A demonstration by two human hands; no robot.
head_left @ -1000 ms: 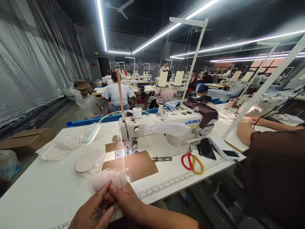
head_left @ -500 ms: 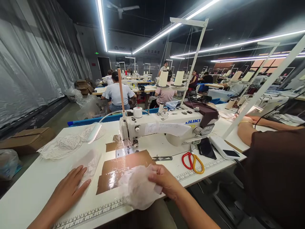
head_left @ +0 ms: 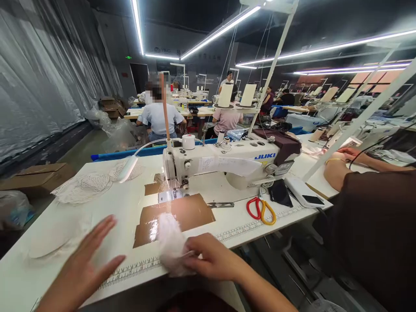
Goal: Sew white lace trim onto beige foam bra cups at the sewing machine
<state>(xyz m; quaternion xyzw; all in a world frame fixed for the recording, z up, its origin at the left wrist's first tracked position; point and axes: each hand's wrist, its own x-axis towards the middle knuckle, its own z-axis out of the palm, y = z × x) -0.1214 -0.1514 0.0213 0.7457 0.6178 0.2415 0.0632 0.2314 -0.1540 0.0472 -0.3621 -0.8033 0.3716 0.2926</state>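
Observation:
My right hand is closed on a crumpled piece of white mesh fabric at the near edge of the white sewing table. The fabric rests partly over a glossy brown patch in front of the white JUKI sewing machine. My left hand hovers open over the table's left front, fingers spread and slightly blurred, holding nothing. A pale round pad lies just left of it.
Red and yellow scissors and thread snips lie right of the brown patch. A heap of white lace sits far left. A phone and white device lie by the machine. A person in a dark sleeve sits at right.
My left hand has lifted off the fabric stack and drawn back, and the pale pad now lies further left. My right hand has pulled the white mesh closer, bunched smaller.

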